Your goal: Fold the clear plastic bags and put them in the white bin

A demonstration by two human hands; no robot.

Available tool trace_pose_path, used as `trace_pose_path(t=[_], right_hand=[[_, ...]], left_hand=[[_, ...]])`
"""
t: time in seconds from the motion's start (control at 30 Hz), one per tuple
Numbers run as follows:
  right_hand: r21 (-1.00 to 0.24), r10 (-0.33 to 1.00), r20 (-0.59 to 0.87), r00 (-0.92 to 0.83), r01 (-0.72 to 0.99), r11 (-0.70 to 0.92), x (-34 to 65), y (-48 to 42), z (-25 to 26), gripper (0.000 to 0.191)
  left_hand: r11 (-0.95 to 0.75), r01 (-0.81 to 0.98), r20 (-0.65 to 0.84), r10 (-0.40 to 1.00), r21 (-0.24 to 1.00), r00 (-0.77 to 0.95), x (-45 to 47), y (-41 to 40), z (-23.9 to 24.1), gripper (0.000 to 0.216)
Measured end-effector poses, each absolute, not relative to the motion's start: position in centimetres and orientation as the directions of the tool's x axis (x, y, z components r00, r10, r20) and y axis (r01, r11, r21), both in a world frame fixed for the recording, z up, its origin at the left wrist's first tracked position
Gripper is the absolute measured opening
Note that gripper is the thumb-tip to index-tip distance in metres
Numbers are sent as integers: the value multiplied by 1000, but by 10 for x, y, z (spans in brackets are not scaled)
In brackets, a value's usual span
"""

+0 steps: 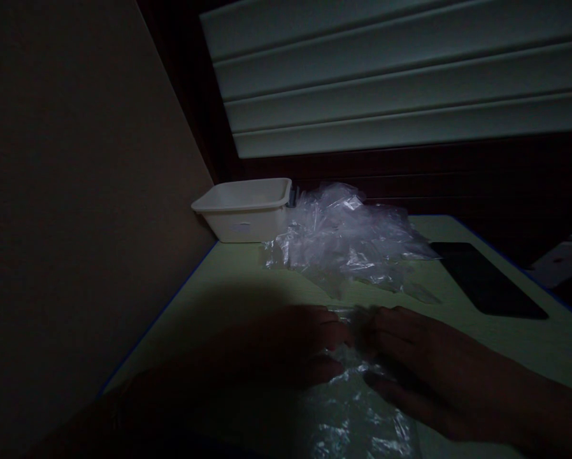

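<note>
A clear, shiny plastic bag (357, 414) lies spread on the table in front of me, creased and catching the light. At its far end my left hand (309, 344) comes in from the left, its bent fingers on the plastic and its thumb lower down. From the right, my right hand (410, 357) bends its fingers over the same end, thumb set apart on the bag. The fingertips of both hands nearly meet. Deep shadow hides part of the left hand, and what lies under the fingers does not show.
Behind the hands is a loose heap of clear plastic bags (348, 236). A white plastic tub (248, 223) stands at the table's back left corner, by the wall. On the right lies a dark flat phone or tablet (491, 280). The pale table (209, 274) has a blue edge.
</note>
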State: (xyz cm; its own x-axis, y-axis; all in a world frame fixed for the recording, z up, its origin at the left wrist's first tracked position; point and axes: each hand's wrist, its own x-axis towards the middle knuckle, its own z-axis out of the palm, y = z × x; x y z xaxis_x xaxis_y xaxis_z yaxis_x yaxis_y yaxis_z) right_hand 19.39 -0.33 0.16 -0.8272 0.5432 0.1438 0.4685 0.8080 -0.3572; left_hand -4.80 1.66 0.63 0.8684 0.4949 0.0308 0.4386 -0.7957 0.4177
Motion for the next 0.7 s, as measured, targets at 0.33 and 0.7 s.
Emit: trace_pose_path(t=[0.33,0.7], right_hand=[[-342,519,139,-843,451,824,195,-2,4,33],[-491,649,300,-699,470,733,209,7,13,19]], left_hand=[[-897,355,75,386,262,919,-48,13,5,41],[-903,372,92,398,216,913,-47,10,1,34]])
